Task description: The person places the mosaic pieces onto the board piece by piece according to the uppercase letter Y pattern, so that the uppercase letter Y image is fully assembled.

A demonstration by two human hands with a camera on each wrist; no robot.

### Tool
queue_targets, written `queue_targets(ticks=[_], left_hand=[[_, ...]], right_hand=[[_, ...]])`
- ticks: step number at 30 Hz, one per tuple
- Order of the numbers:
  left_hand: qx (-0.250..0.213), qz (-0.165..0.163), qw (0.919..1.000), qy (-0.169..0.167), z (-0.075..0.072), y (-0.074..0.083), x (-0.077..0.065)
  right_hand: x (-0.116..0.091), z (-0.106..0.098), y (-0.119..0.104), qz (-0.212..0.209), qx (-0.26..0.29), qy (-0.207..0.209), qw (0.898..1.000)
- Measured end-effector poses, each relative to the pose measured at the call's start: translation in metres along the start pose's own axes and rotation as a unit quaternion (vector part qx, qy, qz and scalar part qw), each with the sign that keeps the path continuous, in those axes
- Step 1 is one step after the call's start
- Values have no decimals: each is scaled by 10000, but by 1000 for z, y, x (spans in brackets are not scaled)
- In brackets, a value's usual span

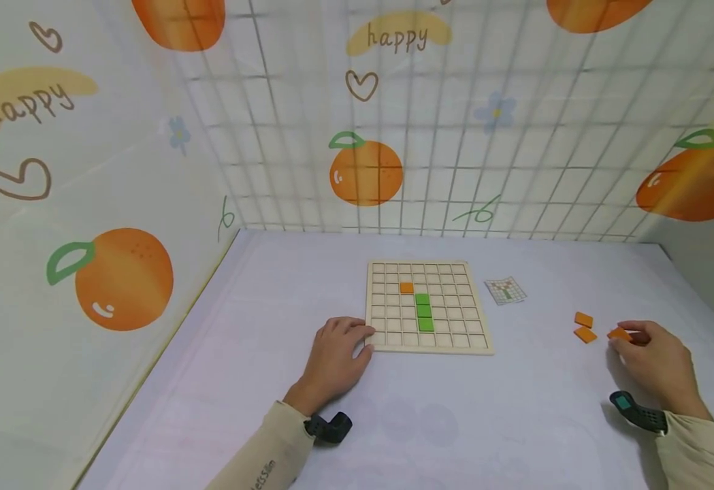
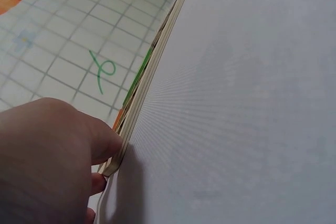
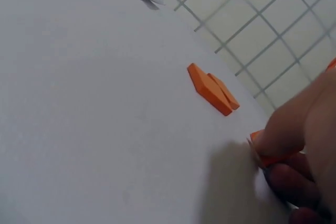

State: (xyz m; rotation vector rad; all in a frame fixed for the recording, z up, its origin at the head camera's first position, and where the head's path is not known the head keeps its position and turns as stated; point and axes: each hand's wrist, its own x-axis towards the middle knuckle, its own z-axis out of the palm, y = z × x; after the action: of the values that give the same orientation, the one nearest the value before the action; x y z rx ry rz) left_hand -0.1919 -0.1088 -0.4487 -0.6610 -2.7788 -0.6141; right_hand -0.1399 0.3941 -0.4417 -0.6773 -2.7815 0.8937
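A square wooden grid board lies on the table, bearing one orange tile and a column of green tiles. At its near left corner my left hand grips the board, thumb against the near edge and fingers at the left side. Off to the right, my right hand pinches an orange tile between thumb and fingers, low over the table. Just left of those fingertips lie two loose orange tiles; in the head view they sit one behind the other.
A small printed card with a coloured grid pattern lies right of the board, its edge curling up. Behind the table stands a wall sheet printed with oranges and grid lines; another wall borders the left side.
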Motion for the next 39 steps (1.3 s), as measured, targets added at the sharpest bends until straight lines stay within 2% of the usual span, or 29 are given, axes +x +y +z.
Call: queue_targets(ticks=[3, 6, 10, 12, 16, 19, 21, 23, 25, 28, 31, 33, 37, 39], left_hand=[[-3, -27, 10000, -7, 0, -1, -1], [-49, -37, 10000, -23, 0, 0, -1], [-104, -41, 9999, -6, -1, 0, 0], [-120, -32, 9999, 4, -1, 1, 1], [-101, -64, 9999, -32, -1, 2, 0], [-40, -98, 9999, -46, -1, 1, -1], [-15, -91, 9999, -41, -1, 0, -2], [-19, -68, 10000, -32, -1, 0, -1], [-30, -62, 10000, -35, 0, 0, -1], [-49, -75, 9999, -59, 1, 0, -1], [-44, -87, 9999, -86, 2, 0, -2], [-11, -115, 9999, -126, 2, 0, -2], [-7, -102, 9999, -125, 0, 0, -1], [10, -75, 9999, -99, -1, 0, 0]], right_hand=[[-1, 0, -1, 11, 85, 55, 9999], [-3, -1, -2, 50, 394, 151, 9991], [-5, -2, -8, 175, 1193, 163, 9926], [-6, -3, -13, 303, 1727, 86, 9845], [-5, -2, -24, 590, 3217, -229, 9447], [-5, 2, -35, 604, 4178, -451, 9054], [-4, 5, -44, 545, 4337, -512, 8980], [-3, 8, -53, 465, 4393, -564, 8954], [-1, 13, -63, 456, 4279, -648, 9003], [3, 22, -77, 330, 4240, -760, 9019], [5, 28, -86, 183, 4365, -839, 8956], [7, 32, -91, 166, 4354, -854, 8960], [10, 39, -101, 173, 3921, -857, 9157], [11, 43, -106, 192, 3780, -868, 9215]])
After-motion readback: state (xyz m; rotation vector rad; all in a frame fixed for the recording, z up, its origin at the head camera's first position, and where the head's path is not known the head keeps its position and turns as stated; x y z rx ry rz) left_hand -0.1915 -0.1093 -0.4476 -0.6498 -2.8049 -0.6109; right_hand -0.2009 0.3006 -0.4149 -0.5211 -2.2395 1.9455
